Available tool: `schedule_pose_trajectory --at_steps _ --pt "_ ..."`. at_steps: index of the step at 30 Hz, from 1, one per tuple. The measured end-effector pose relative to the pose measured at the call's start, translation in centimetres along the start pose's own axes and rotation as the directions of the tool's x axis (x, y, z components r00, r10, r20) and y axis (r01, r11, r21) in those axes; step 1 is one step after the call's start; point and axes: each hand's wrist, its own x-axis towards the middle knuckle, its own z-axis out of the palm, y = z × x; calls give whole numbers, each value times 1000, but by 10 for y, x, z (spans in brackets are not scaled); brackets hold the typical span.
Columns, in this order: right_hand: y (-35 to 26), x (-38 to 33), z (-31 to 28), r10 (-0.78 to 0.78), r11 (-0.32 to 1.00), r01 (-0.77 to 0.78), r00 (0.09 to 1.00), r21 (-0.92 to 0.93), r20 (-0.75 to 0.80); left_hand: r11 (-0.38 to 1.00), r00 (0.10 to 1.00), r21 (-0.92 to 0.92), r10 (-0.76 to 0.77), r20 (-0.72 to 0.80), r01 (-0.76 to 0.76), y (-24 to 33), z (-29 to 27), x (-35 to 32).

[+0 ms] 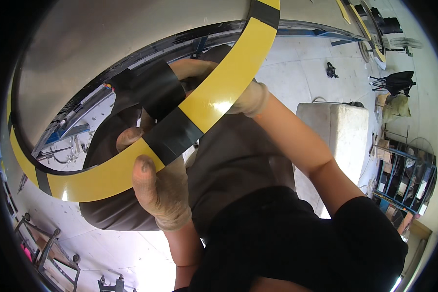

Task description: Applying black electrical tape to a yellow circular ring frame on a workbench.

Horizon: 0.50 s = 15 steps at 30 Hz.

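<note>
– Nearest the camera, black shirt (pixel 277 238) fabric sits below the striped band (pixel 175 136). State the hands.

– Left hand (pixel 168 192): clamped on the band, thumb on its yellow face, a fingertip showing past its inner edge. Right hand (pixel 248 102): partly hidden behind the band's right side; whether it grips cannot be told.

– How does the band handle?

– It arches above dark trousers (pixel 238 151). Judged by its look: light, springy, glossy, liable to slip. Hold by both edges, supporting two separated points.

– Edges and room?

– Grey panel (pixel 131 34), within the band's curve: its dark border is a likely snag. Pale floor (pixel 289 73) shows right of the band; farther right stands a white block (pixel 348 129).
</note>
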Motion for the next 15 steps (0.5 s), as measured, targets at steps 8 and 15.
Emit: schedule_pose_trajectory --at_steps 8,15 --pt "-183 6 28 710 701 -693 701 169 -69 995 997 74 73 -33 -70 -15 18 -7" --pt "-150 16 46 170 849 -131 985 -512 30 996 993 14 83 89 -84 -11 18 1"
